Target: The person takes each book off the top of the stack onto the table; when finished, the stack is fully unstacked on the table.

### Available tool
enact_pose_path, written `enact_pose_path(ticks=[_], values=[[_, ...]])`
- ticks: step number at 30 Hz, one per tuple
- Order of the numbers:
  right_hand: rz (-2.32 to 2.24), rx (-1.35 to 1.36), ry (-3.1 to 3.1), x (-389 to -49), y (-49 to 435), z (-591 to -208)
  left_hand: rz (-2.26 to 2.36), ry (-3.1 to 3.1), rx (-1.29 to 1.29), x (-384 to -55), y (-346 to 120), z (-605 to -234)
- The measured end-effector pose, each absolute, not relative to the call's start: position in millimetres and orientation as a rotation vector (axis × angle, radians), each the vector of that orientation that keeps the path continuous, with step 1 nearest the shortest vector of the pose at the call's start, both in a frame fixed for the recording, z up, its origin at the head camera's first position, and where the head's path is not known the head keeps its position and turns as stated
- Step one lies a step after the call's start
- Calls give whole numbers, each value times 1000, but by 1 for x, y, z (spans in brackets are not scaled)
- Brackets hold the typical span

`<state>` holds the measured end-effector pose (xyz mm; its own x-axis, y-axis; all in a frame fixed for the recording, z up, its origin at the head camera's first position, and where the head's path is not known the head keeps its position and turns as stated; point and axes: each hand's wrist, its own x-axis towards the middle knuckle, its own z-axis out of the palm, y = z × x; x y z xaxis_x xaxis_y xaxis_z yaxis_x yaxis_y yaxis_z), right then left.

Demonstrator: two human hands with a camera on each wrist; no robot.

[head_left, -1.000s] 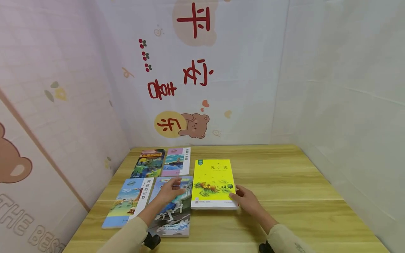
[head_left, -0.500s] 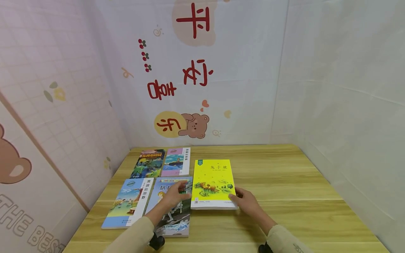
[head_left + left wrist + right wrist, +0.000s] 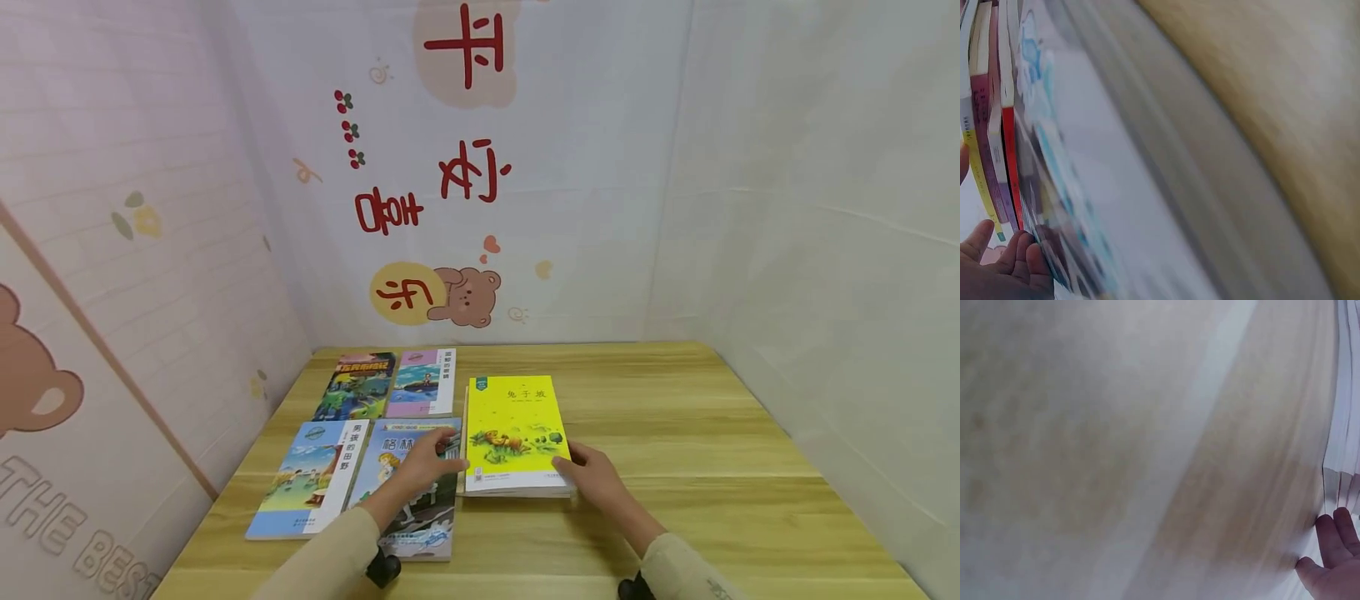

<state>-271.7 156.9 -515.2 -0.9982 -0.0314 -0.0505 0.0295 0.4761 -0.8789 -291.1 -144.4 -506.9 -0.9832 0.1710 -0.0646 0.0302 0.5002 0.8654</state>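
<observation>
A yellow book (image 3: 517, 437) tops a small stack at the table's middle, set slightly askew over the books below it. My right hand (image 3: 597, 482) grips its lower right corner, thumb on the cover and fingers at the side. At the left edge, my left hand (image 3: 420, 468) touches it with the thumb; its other fingers reach over a blue-grey book (image 3: 408, 533). The left wrist view shows the stack's spines, among them a purple spine (image 3: 984, 125) and a red spine (image 3: 1011, 162), beside the left fingers. Page edges (image 3: 1344, 394) show above the right fingertips in the right wrist view.
Left of the stack lie a light-blue book (image 3: 307, 479) with a white strip, a dark, colourful book (image 3: 356, 387) and a pink book (image 3: 420, 383). The wooden table (image 3: 675, 417) meets white printed cloth (image 3: 570, 167) at the back and sides.
My left hand has moved right from over the blue-grey book to the stack's left edge. The yellow book has shifted slightly, exposing a book beneath it; the right hand stays at its corner.
</observation>
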Motion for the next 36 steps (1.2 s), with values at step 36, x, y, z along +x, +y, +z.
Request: enact_pose_path(ticks=[36], values=[[-2104,289,2245,-301,205,-483,1227,2677,388,-289,-121,-514]])
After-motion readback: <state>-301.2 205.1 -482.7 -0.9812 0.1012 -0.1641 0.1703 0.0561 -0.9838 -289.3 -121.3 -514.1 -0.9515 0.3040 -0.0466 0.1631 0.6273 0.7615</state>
